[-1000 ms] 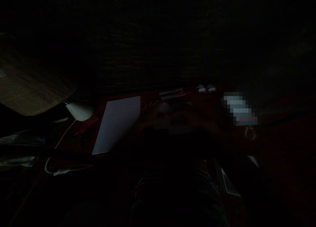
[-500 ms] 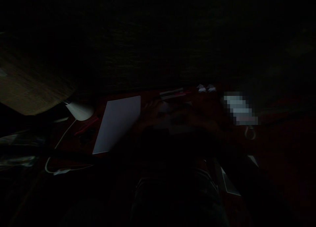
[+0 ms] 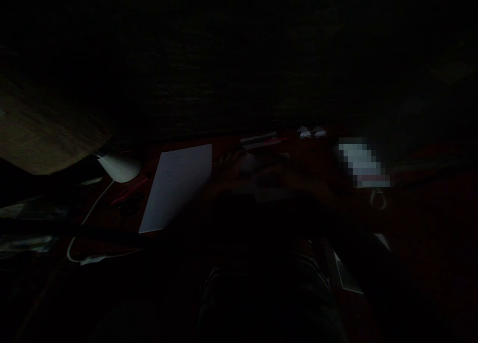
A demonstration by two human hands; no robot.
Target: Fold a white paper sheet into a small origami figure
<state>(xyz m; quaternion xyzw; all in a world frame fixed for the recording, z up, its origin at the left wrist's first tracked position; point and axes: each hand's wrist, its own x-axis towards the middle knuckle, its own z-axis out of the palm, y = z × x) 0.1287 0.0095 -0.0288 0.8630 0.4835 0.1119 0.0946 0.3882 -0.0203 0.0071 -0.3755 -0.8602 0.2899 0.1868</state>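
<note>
Saw v. little change over the last sec: just a tiny drift of the whole view, prob. a slight head move, w/ finger positions of the left hand (image 3: 227,171) approx. as before. Judged that as the same step in progress, w/ no sign of anything finished or set aside.

Found the pale pieces (image 3: 274,193), poss. paper, between both hands, on the worktop (image 3: 317,151) or just above it; couldn't tell which. Made out one piece close by the left fingertips, more nearer the body, w/ dark patches amid them, poss. fingers or shadow. Saw left fingers slightly apart and a bit curled, but couldn't tell full opening or any hold. Couldn't tell opening or grip for the right hand (image 3: 298,176) either, nearly lost in the dark on the other side of the same pieces.

Noted a big white sheet (image 3: 179,183) just beside the left hand, pale strips (image 3: 254,146) beyond the hands w/ a red item (image 3: 274,140) by them, two small folded white bits (image 3: 305,133) further right, and a pixelated pale item (image 3: 364,163) well apart to the right.
</note>
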